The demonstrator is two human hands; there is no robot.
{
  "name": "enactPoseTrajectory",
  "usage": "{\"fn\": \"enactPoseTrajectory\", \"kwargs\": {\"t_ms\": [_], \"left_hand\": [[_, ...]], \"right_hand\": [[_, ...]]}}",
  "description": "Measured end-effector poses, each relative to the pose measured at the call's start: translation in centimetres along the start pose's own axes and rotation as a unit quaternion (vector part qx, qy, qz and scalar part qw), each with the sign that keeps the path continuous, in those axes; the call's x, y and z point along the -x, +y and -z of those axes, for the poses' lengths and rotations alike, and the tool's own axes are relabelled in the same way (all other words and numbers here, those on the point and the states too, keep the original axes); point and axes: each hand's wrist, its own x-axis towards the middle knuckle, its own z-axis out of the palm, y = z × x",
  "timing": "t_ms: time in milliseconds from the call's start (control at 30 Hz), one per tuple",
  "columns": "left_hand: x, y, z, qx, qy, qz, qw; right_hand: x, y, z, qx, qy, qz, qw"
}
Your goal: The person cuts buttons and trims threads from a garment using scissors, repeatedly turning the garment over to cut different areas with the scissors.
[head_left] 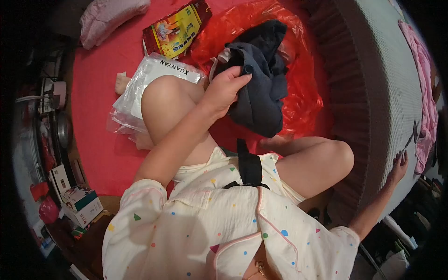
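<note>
My left hand (227, 91) is closed on the edge of a dark navy garment (261, 107), thumb on top of the cloth. The garment hangs bunched in front of me, over a crumpled red plastic bag (305, 100). Out to the side, my right hand (399, 169) is at the bed's edge, its fingers closed around a thin dark object (412, 134) with a wider far end. I cannot tell what kind of object it is.
I sit on a red mat (95, 144). Clear plastic packaging (135, 100) and a yellow and dark red bag (176, 30) lie on it, near a pink cushion (109, 18). A bed (382, 84) with pink cloth (422, 93) is at right, boxes (81, 205) at left.
</note>
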Motion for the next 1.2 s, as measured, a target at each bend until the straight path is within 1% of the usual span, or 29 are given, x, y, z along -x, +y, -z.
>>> {"fn": "enactPoseTrajectory", "kwargs": {"t_ms": [33, 67, 100, 167, 200, 233, 267, 300, 333, 367, 400, 433, 500, 533, 567, 633, 767, 800, 833, 867, 933, 1000, 1033, 1067, 1100, 1133, 1167, 1200], "left_hand": [[0.0, -0.2, -0.6, -0.006, 0.010, -0.044, 0.999], [-0.2, -0.5, -1.1, -0.013, 0.018, -0.088, 0.996], [-1.7, 0.8, -0.3, -0.039, 0.010, -0.103, 0.994], [-1.6, -0.3, -1.0, -0.067, 0.006, -0.164, 0.984], [-1.4, -0.6, -1.6, -0.061, 0.004, -0.157, 0.986], [-1.0, -0.6, -2.1, -0.106, 0.011, -0.171, 0.979], [-0.6, -0.5, -2.5, -0.152, 0.019, -0.185, 0.971], [-0.4, -0.4, -2.8, -0.153, 0.018, -0.184, 0.971], [-0.1, -0.4, -3.1, -0.177, 0.011, -0.184, 0.967], [0.2, -0.3, -3.4, -0.203, 0.004, -0.182, 0.962], [0.6, -0.2, -3.6, -0.262, 0.018, -0.191, 0.946], [0.7, -0.3, -3.8, -0.264, 0.017, -0.191, 0.945], [0.7, -0.8, -3.9, -0.288, 0.012, -0.192, 0.938], [0.4, -1.2, -3.6, -0.311, 0.004, -0.218, 0.925], [0.3, -1.4, -3.5, -0.312, 0.004, -0.216, 0.925], [0.2, -1.6, -3.4, -0.385, 0.019, -0.221, 0.896], [-0.3, -2.0, -3.4, -0.388, 0.018, -0.206, 0.898], [-0.2, -2.0, -3.9, -0.399, 0.024, -0.230, 0.887], [-0.2, -2.0, -4.2, -0.410, 0.031, -0.254, 0.875], [-0.3, -2.1, -4.1, -0.411, 0.030, -0.252, 0.876], [-0.5, -2.4, -3.8, -0.436, 0.042, -0.269, 0.858], [-0.4, -2.4, -4.0, -0.448, 0.046, -0.265, 0.853], [-0.3, -2.4, -4.0, -0.460, 0.050, -0.263, 0.847], [-0.3, -2.4, -4.0, -0.461, 0.047, -0.261, 0.847], [-0.4, -2.4, -3.9, -0.463, 0.035, -0.259, 0.847], [-0.4, -2.3, -3.9, -0.466, 0.024, -0.257, 0.846], [-0.4, -2.4, -4.2, -0.466, 0.021, -0.256, 0.846], [-0.1, -2.3, -4.7, -0.473, 0.050, -0.299, 0.827]], "right_hand": [[2.0, -3.8, -2.0, -0.148, -0.015, -0.011, 0.989], [2.9, -4.7, -2.9, -0.142, -0.013, -0.011, 0.990], [3.8, -2.7, -7.1, -0.287, -0.054, -0.070, 0.954], [9.3, -8.3, -12.1, -0.407, -0.131, -0.099, 0.899], [12.0, -13.6, -15.9, -0.335, -0.100, -0.124, 0.929], [14.9, -18.3, -20.4, -0.281, -0.068, -0.142, 0.947], [16.3, -20.9, -23.5, -0.274, -0.115, -0.160, 0.941], [17.1, -23.3, -25.7, -0.248, -0.193, -0.228, 0.921], [18.1, -24.7, -28.0, -0.324, -0.294, -0.180, 0.881], [19.5, -26.0, -30.8, -0.354, -0.287, -0.145, 0.878], [19.1, -25.9, -32.9, -0.386, -0.381, -0.104, 0.834], [19.4, -26.5, -34.8, -0.413, -0.382, -0.080, 0.823], [19.6, -27.7, -37.4, -0.424, -0.379, -0.082, 0.819], [19.8, -28.1, -38.4, -0.387, -0.352, -0.024, 0.852], [19.8, -28.3, -39.2, -0.347, -0.323, 0.033, 0.880], [19.9, -27.4, -40.3, -0.343, -0.318, 0.038, 0.883], [20.0, -26.9, -41.0, -0.339, -0.264, 0.033, 0.902], [20.0, -26.9, -41.0, -0.334, -0.242, 0.039, 0.910], [20.1, -27.0, -41.0, -0.333, -0.242, 0.037, 0.911], [20.1, -27.2, -40.9, -0.334, -0.250, 0.040, 0.908], [20.1, -26.9, -40.9, -0.333, -0.257, 0.041, 0.906], [19.8, -26.3, -41.2, -0.277, -0.265, 0.074, 0.921], [19.9, -26.2, -41.3, -0.277, -0.264, 0.072, 0.921], [20.0, -26.4, -41.3, -0.281, -0.259, 0.048, 0.923], [20.0, -26.4, -41.2, -0.284, -0.254, 0.025, 0.924], [19.8, -26.3, -41.1, -0.284, -0.251, 0.024, 0.925], [19.7, -26.2, -41.0, -0.315, -0.257, -0.012, 0.913], [19.7, -26.1, -41.0, -0.346, -0.263, -0.048, 0.899]]}}
